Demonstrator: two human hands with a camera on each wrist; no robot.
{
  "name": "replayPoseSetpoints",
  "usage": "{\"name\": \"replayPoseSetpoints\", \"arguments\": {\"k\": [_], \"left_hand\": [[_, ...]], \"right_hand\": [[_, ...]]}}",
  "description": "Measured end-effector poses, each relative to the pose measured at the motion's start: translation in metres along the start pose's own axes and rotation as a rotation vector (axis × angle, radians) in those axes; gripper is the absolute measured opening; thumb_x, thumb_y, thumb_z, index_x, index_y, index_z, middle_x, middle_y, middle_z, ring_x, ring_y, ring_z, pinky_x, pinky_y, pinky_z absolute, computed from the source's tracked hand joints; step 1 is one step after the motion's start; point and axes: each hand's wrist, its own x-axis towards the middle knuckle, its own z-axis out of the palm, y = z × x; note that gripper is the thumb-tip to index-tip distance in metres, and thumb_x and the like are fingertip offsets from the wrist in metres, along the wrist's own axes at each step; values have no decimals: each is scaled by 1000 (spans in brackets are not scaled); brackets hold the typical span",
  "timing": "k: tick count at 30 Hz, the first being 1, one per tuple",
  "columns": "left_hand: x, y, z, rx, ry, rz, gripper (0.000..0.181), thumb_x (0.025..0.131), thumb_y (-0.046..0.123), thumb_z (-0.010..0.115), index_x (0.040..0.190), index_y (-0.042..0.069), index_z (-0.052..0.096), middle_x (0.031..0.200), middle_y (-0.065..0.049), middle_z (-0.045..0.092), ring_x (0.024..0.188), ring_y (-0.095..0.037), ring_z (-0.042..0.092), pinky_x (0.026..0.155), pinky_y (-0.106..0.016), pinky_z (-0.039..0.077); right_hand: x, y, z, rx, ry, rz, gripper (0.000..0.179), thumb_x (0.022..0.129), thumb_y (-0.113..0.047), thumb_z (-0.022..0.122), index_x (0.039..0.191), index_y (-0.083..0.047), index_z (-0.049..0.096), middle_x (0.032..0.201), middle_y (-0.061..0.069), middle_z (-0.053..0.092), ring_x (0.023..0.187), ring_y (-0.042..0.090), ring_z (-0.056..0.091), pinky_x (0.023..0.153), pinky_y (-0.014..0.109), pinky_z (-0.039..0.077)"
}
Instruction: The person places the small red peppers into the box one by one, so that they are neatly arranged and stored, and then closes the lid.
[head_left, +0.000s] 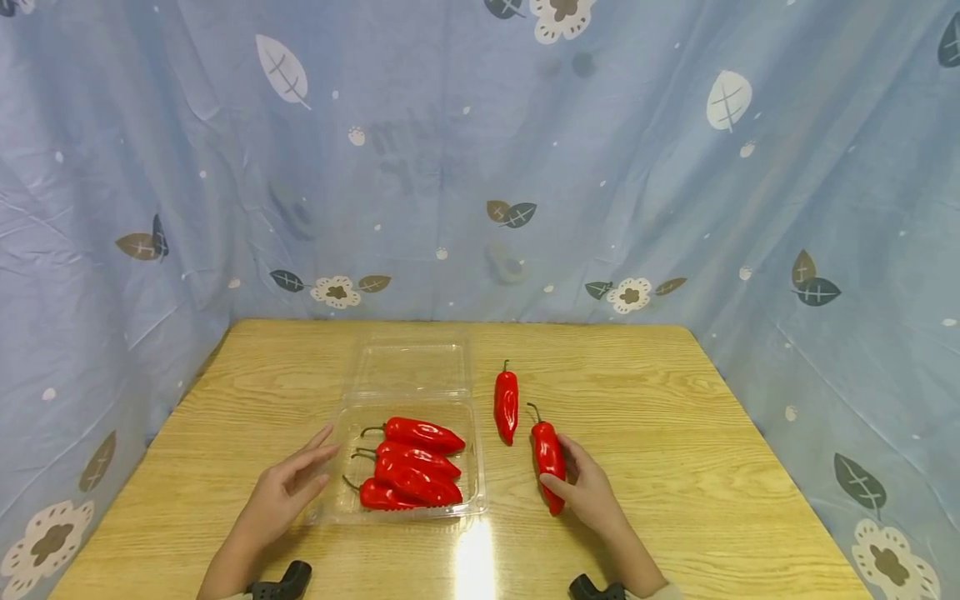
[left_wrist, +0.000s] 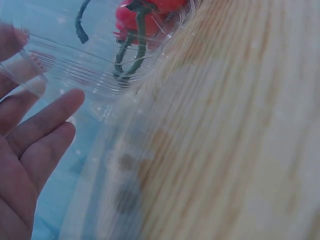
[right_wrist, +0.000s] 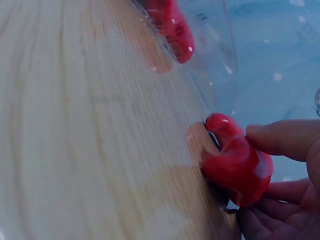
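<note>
My right hand (head_left: 592, 493) pinches a red pepper (head_left: 548, 454) between thumb and fingers. This pepper lies on the table to the right of the container, its stem pointing away from me. In the right wrist view the thumb and fingers sit on either side of the pepper (right_wrist: 242, 170). A second loose red pepper (head_left: 506, 407) lies farther back and slightly left of it. My left hand (head_left: 283, 487) is beside the left wall of the clear plastic container (head_left: 480, 467), fingers loosely extended, holding nothing. Inside the container several red peppers (head_left: 420, 479) lie in a row, stems to the left.
The container's clear lid (head_left: 412, 369) is folded open toward the back of the wooden table (head_left: 637, 392). A blue patterned curtain (head_left: 450, 167) hangs behind the table and along both sides. Light reflects off the table near its front edge.
</note>
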Motion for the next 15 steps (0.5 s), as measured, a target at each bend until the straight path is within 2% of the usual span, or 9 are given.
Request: {"name": "replayPoseSetpoints", "arguments": {"k": [7,15], "left_hand": [[0,0,0,3,3,-9,37,85,-14,58,122,-12,56,143,-31,38,128,3,43,99,-6,38],[0,1,0,-30,-5,-14,36,87,-13,57,123,-13,55,144,-30,37,127,3,44,100,-7,39]], "right_hand": [[-2,-3,2,-30,23,-6,70,83,-14,73,141,4,39,137,25,49,121,39,53,100,47,48],[-2,-1,6,-98,60,-33,67,82,-10,72,140,3,41,134,23,52,118,36,54,98,47,50]]}}
